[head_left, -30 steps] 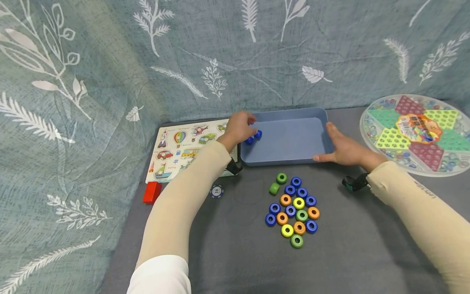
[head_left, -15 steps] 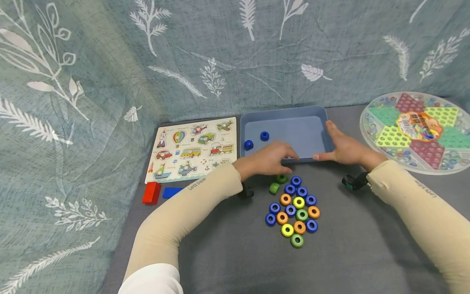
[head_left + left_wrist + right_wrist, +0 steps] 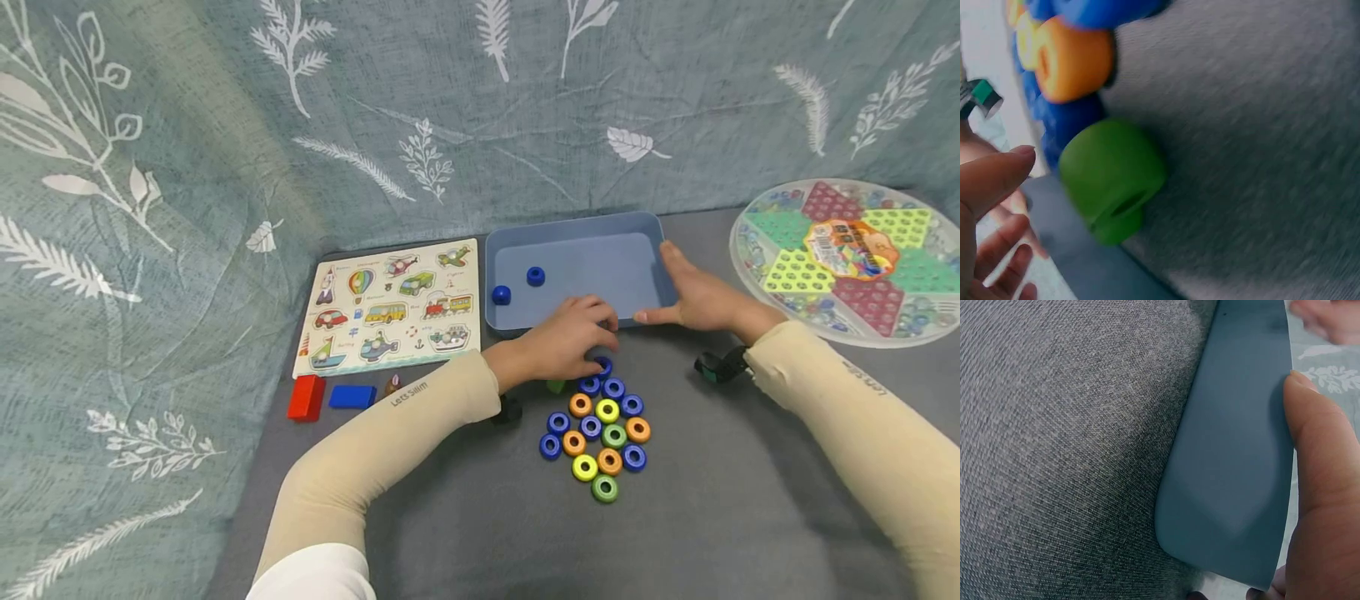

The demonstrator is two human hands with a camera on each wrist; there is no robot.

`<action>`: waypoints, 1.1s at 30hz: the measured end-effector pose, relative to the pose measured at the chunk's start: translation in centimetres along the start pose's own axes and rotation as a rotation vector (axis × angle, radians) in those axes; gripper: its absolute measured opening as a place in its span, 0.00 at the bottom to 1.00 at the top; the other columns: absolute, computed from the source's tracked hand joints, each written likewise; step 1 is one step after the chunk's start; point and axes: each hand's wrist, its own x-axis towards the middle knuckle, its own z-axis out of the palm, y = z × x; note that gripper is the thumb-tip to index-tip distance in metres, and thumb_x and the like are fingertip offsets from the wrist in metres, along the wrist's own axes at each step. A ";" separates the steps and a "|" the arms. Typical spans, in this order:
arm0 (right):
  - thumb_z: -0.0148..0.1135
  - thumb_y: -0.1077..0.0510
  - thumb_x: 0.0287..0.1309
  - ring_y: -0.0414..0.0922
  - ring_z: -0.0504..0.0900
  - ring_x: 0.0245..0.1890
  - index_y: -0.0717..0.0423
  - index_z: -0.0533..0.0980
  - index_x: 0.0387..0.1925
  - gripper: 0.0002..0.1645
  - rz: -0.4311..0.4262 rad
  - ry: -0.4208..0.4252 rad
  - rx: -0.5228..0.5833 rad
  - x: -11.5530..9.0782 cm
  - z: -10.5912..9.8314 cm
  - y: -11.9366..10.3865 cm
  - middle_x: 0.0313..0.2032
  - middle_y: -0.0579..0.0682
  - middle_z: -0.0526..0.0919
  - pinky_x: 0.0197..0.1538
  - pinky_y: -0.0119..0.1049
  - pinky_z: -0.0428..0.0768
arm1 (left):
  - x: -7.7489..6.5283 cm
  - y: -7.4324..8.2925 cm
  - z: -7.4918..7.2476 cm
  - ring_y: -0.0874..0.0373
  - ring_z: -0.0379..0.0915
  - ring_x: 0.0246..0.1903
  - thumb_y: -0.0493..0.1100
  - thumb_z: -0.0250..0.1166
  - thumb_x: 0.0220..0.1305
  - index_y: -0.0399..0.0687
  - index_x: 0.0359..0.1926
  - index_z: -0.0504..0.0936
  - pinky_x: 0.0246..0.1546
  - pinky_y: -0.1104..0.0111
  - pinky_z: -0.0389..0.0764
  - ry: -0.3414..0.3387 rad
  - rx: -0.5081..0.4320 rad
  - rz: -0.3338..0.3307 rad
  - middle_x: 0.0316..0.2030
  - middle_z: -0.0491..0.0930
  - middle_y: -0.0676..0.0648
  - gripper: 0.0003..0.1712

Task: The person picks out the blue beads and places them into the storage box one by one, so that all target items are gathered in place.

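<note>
Soft light is filling the head view; sleeves (image 3: 375, 450) are casting faint shadows; the left wrist view is blurring beads (image 3: 1079, 59).

Head-worn, looking forward and down from well above the bench (image 3: 465, 517), taking in the whole tray (image 3: 618, 267), the beads (image 3: 598, 428) and the cloth backdrop (image 3: 525, 167). On the left wrist, peering low and very close past the left fingers (image 3: 996, 247) towards a green bead (image 3: 1113, 165), rolled sideways. On the right wrist, looking along the tray's outer wall from just beside the right fingers (image 3: 1319, 444), likewise rolled, bench filling the left side. Common to head and left wrist: beads. Common to all three: tray and bench.
</note>
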 end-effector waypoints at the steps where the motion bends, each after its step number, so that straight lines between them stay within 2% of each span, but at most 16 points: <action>1: 0.59 0.31 0.50 0.67 0.36 0.70 0.64 0.23 0.69 0.72 0.001 -0.002 -0.001 0.0 0.0 0.0 0.70 0.65 0.23 0.67 0.62 0.48 | 0.0 0.1 0.2 0.57 0.62 0.56 0.50 0.65 0.58 0.57 0.47 0.83 0.58 0.61 0.65 0.005 0.010 0.025 0.53 0.72 0.52 0.15; 4: 0.59 0.31 0.50 0.67 0.36 0.70 0.65 0.23 0.69 0.72 0.002 -0.003 0.001 0.0 -0.1 -0.1 0.70 0.66 0.23 0.67 0.62 0.48 | 0.0 0.5 0.5 0.60 0.67 0.49 0.46 0.64 0.59 0.55 0.45 0.83 0.52 0.65 0.70 0.008 0.058 0.097 0.48 0.75 0.53 0.12; 7: 0.59 0.31 0.50 0.67 0.36 0.70 0.65 0.24 0.69 0.72 0.004 -0.005 0.000 0.0 -0.1 -0.2 0.70 0.65 0.23 0.68 0.62 0.48 | 0.1 0.8 0.7 0.62 0.72 0.43 0.43 0.62 0.61 0.54 0.45 0.83 0.46 0.69 0.74 -0.025 0.066 0.107 0.42 0.78 0.54 0.11; 11: 0.60 0.32 0.51 0.66 0.36 0.70 0.65 0.24 0.69 0.71 0.002 -0.004 0.004 0.1 -0.2 -0.2 0.70 0.64 0.23 0.68 0.61 0.47 | 0.4 0.8 0.7 0.64 0.76 0.40 0.42 0.61 0.61 0.52 0.47 0.83 0.44 0.72 0.77 -0.087 0.034 0.043 0.41 0.80 0.53 0.13; 19: 0.60 0.32 0.50 0.67 0.36 0.70 0.65 0.24 0.69 0.71 -0.006 0.000 -0.003 0.2 -0.3 -0.4 0.70 0.65 0.24 0.68 0.61 0.46 | 0.7 0.7 0.9 0.63 0.76 0.46 0.45 0.63 0.61 0.52 0.50 0.82 0.50 0.70 0.75 -0.122 -0.066 -0.077 0.45 0.82 0.53 0.15; 23: 0.60 0.32 0.50 0.67 0.36 0.70 0.65 0.25 0.69 0.72 -0.004 0.002 -0.005 0.1 -0.2 -0.4 0.70 0.65 0.24 0.68 0.61 0.46 | 0.6 0.8 1.0 0.63 0.75 0.42 0.45 0.63 0.60 0.52 0.48 0.82 0.45 0.71 0.76 -0.103 -0.089 -0.083 0.43 0.80 0.53 0.14; 27: 0.60 0.31 0.50 0.67 0.37 0.70 0.65 0.25 0.69 0.72 0.002 0.000 -0.005 0.0 -0.1 -0.3 0.70 0.65 0.24 0.68 0.61 0.46 | 0.2 0.8 0.6 0.64 0.72 0.40 0.43 0.62 0.61 0.49 0.49 0.82 0.42 0.73 0.75 -0.065 -0.169 -0.071 0.43 0.76 0.51 0.15; 30: 0.60 0.31 0.50 0.67 0.36 0.70 0.64 0.25 0.69 0.72 0.008 0.001 -0.003 0.0 0.0 -0.2 0.70 0.64 0.23 0.68 0.61 0.46 | -0.3 0.4 0.0 0.62 0.73 0.42 0.41 0.61 0.62 0.47 0.51 0.80 0.44 0.73 0.75 -0.011 -0.244 -0.075 0.45 0.76 0.50 0.17; 33: 0.60 0.31 0.50 0.66 0.36 0.70 0.64 0.24 0.69 0.72 0.011 0.007 0.005 -0.1 0.0 -0.2 0.70 0.64 0.23 0.68 0.61 0.46 | -0.8 -0.4 -0.8 0.60 0.74 0.46 0.40 0.60 0.62 0.44 0.53 0.79 0.48 0.70 0.76 0.076 -0.289 -0.104 0.48 0.77 0.48 0.17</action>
